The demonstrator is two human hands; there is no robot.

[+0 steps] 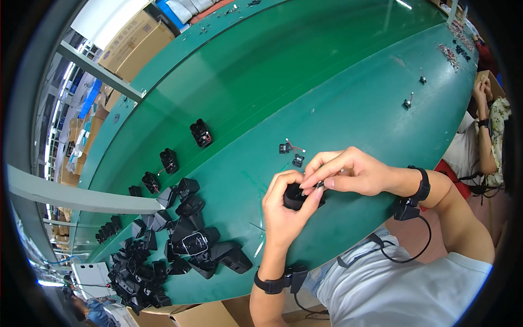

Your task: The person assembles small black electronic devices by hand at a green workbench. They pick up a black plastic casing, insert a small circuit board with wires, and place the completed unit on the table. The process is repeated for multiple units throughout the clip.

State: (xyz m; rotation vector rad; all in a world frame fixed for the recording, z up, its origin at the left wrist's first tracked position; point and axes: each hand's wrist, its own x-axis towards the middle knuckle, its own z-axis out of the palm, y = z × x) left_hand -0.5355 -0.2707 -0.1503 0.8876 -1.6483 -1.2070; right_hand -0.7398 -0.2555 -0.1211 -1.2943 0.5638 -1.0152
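Note:
My left hand point(282, 218) is wrapped round a black plastic housing point(294, 197), which is partly hidden by the fingers. Over the housing's opening, my right hand point(357, 174) has its thumb and fingertips pinched on a small dark part point(320, 185); its kind is too covered to make out. Just beyond my hands lie a small black component with a red-and-white wire lead point(284, 147) and another small black component point(298, 160), both on the green table point(348, 125).
A heap of black housings point(190, 240) covers the table's left end. Several housings with red wires point(201, 133) stand in a row on the green strip beyond. A grey metal bar point(87, 195) crosses at the left. Another person's hand point(481, 90) shows at the far right.

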